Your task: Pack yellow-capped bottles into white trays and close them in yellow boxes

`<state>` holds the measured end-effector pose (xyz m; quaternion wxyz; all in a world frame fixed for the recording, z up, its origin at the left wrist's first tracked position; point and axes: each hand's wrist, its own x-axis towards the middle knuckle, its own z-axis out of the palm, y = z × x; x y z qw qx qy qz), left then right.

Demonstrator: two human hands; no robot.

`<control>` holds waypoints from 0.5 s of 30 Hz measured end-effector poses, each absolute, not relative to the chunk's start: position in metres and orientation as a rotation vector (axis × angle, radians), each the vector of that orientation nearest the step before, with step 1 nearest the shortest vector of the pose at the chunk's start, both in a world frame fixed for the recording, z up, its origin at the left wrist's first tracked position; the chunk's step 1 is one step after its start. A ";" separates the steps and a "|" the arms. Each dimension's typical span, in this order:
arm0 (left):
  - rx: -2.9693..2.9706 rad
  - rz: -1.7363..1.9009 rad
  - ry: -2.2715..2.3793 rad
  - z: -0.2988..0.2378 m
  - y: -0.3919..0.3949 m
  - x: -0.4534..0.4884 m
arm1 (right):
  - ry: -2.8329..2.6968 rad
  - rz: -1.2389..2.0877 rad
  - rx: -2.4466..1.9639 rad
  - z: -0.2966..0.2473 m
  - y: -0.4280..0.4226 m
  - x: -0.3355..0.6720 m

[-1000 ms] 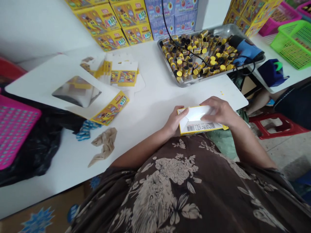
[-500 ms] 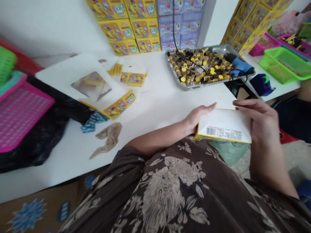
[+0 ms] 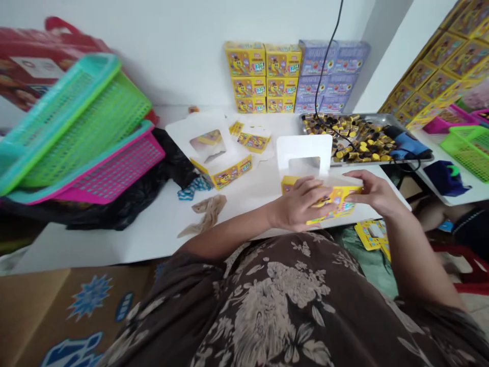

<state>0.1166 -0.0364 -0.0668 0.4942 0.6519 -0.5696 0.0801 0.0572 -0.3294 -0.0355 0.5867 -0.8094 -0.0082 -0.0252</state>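
Note:
A yellow printed carton (image 3: 346,192) is held between my two hands above the table's front edge. Its white lid, with a window cut-out (image 3: 303,145), stands raised at the back. My left hand (image 3: 300,206) wraps over the near left side, fingers across the printed front. My right hand (image 3: 376,192) grips the right end, thumb and fingers at the corner. To the left stands another open yellow carton (image 3: 233,172) with a windowed white lid. Flat yellow printed pieces (image 3: 254,141) lie behind it.
A metal tray (image 3: 367,164) of small yellow-and-black tubes stands at the back right, crossed by a black cable (image 3: 324,76). Yellow boxes (image 3: 248,63) and purple boxes (image 3: 319,63) are stacked by the wall. Stacked baskets (image 3: 114,168) and a beige cloth (image 3: 210,211) are at left.
The carton has been turned from its white barcode side to its printed front, and its windowed lid now stands up. My left hand has shifted onto the front. The view has swung left.

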 end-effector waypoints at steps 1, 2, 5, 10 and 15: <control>1.633 0.146 -1.305 -0.076 -0.027 0.118 | -0.106 -0.113 -1.953 -0.043 -0.323 0.068; 1.686 0.103 -1.237 -0.085 -0.017 0.119 | -0.190 -0.163 -2.028 -0.052 -0.318 0.078; 1.863 0.097 -1.197 -0.111 0.014 0.128 | -0.407 -0.272 -2.274 -0.080 -0.304 0.104; 1.880 0.553 -0.640 -0.141 0.043 0.147 | -0.482 -0.325 -2.458 -0.119 -0.290 0.125; 1.472 0.235 0.045 -0.144 0.018 0.180 | -0.421 -0.245 -2.141 -0.118 -0.308 0.154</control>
